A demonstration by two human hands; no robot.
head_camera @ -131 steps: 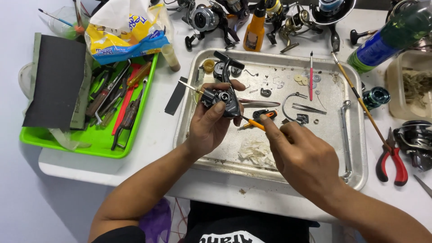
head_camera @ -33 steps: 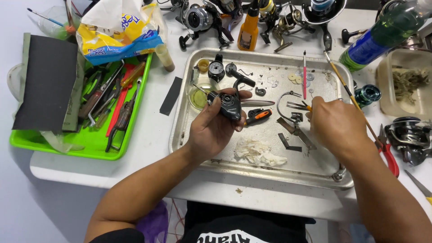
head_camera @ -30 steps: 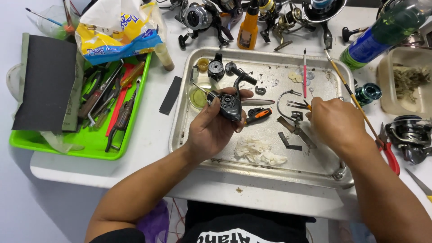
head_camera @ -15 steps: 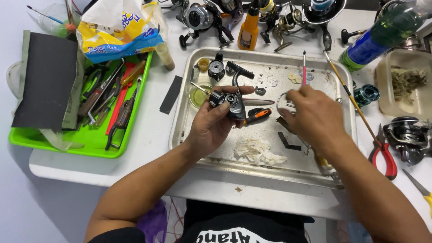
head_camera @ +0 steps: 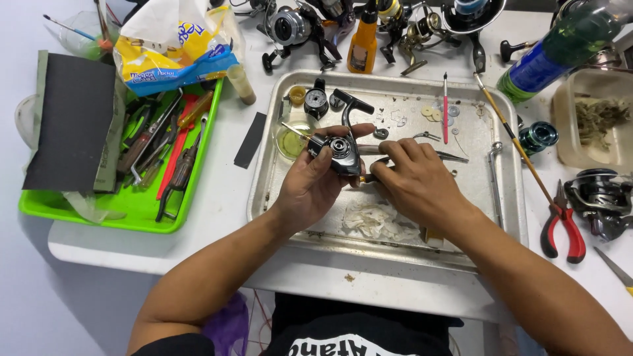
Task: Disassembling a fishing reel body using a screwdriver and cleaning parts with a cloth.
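My left hand (head_camera: 308, 190) grips a small black fishing reel body (head_camera: 340, 150) over a metal tray (head_camera: 262, 173), its round opening facing up. My right hand (head_camera: 417, 182) lies just right of the reel, fingers curled down over an orange-handled screwdriver (head_camera: 362, 178) of which only a small orange bit shows. The fingertips nearly touch the reel's lower right side. A crumpled white tissue (head_camera: 373, 221) lies in the tray below both hands.
In the tray lie a black crank handle (head_camera: 351, 103), small washers and a thin red tool (head_camera: 445, 99). A green tool tray (head_camera: 140, 206) sits left, red pliers (head_camera: 561, 224) and another reel (head_camera: 601, 196) right. Bottles and several reels line the back edge.
My right hand came back from the tray's right side to the reel and now covers the orange-handled screwdriver that lay bare. The left hand kept holding the reel body.
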